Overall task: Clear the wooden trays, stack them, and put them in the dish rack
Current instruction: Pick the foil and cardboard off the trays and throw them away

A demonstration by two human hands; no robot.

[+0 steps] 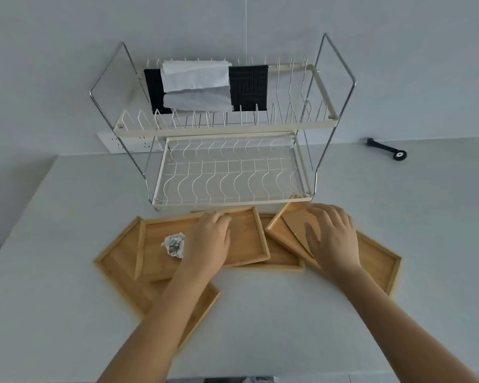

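Observation:
Several wooden trays lie overlapping on the white counter in front of the two-tier dish rack point(233, 201). The top left tray point(155, 261) holds a crumpled ball of foil point(174, 244). My left hand point(209, 239) rests palm down on that tray, its fingers at the far rim, just right of the foil. A lower tray point(116, 255) sticks out to the left under it. My right hand point(331, 233) lies flat with fingers spread on a tilted tray point(281, 230) that sits on the right-hand tray point(376, 258). Another tray point(280, 258) shows between my hands.
The rack's upper tier carries black mats point(249, 88) and a white cloth point(195, 78); its lower wire shelf point(227, 172) holds nothing. A black handle-like tool point(387, 149) lies at the back right. A wall socket strip point(127, 143) sits behind the rack's left leg.

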